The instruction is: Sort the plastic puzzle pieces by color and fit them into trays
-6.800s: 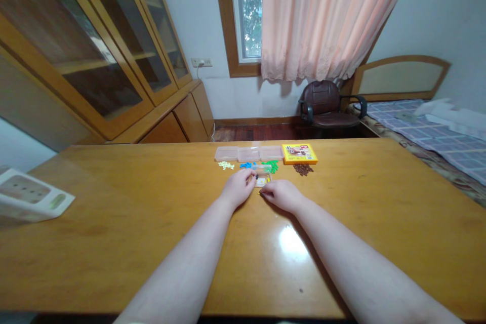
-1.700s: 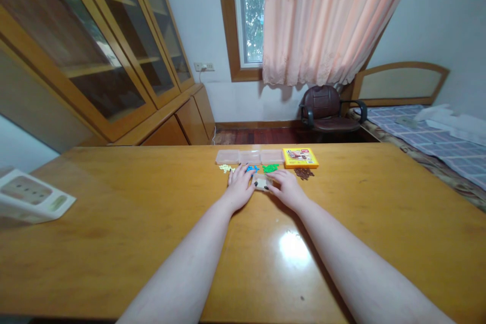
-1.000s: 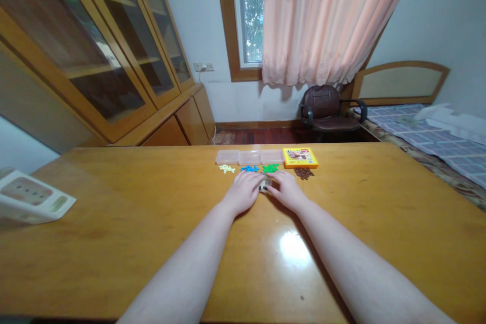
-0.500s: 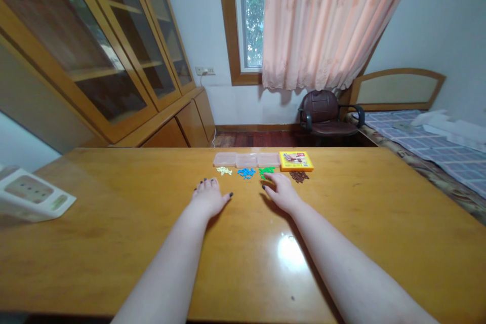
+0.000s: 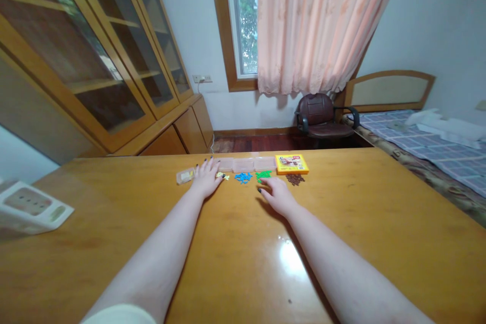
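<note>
My left hand is spread, palm down, over the far part of the table, partly covering a pile of pale yellow pieces. Just left of its fingers lies a small clear plastic container with a bit of yellow on it. My right hand has its fingers apart, near a pile of green pieces; I see nothing held in it. Between the hands is a pile of blue pieces. Brown pieces lie in front of a yellow printed box. Three clear trays stand in a row behind the piles.
The wooden table fills the foreground. At its left edge stands a white plastic object. Beyond the table are a brown armchair, a bed and a glass-fronted cabinet.
My left hand has moved forward and spread over the pale yellow pieces. The small container at its left now shows. My right hand stays near the green pile, and the view has shifted slightly.
</note>
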A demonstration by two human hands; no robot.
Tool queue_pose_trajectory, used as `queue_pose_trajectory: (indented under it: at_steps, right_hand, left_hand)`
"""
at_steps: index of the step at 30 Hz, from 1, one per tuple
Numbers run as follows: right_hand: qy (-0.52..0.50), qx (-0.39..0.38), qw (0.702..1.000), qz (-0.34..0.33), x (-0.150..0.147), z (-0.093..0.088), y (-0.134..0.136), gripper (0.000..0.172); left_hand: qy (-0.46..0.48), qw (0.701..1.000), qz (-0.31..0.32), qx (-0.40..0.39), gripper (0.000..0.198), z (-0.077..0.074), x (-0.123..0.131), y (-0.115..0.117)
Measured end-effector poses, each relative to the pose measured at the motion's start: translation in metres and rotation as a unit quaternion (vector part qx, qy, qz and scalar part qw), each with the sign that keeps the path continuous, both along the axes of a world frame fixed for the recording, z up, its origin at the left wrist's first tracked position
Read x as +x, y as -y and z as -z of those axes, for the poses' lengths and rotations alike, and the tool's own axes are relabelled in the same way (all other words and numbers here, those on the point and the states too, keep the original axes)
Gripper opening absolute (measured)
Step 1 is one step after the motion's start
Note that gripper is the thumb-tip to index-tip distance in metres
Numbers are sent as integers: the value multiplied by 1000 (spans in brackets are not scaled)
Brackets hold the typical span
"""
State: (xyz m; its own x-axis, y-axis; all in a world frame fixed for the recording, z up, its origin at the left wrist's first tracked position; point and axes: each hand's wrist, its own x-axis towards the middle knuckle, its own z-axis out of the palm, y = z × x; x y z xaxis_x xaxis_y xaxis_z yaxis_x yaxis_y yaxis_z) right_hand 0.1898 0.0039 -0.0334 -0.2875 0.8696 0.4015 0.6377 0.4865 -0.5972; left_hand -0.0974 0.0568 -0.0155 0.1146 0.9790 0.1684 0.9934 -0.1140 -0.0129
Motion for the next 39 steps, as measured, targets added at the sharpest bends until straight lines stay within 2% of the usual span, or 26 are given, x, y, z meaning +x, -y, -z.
queue_pose_trajectory:
  at_steps: [3,8,12,18,25,30,39]
  right_hand:
    - [-4,1,1000,-1,1,2,0,32]
    - [-2,-1,1000,2,0,1,0,32]
    - [-4,-7,1000,0,-1,-3,1,31]
    - [-4,-14,1000,-2,-1,-6,3,31]
    - [-8,-17,1000,-4,-2,-4,3,32]
    - [-8,-18,1000,-5,-2,-5,3,31]
    - [-24,-19,1000,-7,-3,-5,4,30]
  left_hand:
    - [24,999,19,-26,59,4,12,-5]
    - [50,998,19,-29,61,9,5,2]
    - [64,997,8,-36,64,9,6,19]
    - [84,995,-17,-51,70,11,22,46]
    - [76,996,16,-54,70,16,24,72]
    - [76,994,27,-68,71,14,27,91]
    - [84,990,66,-95,72,10,49,128]
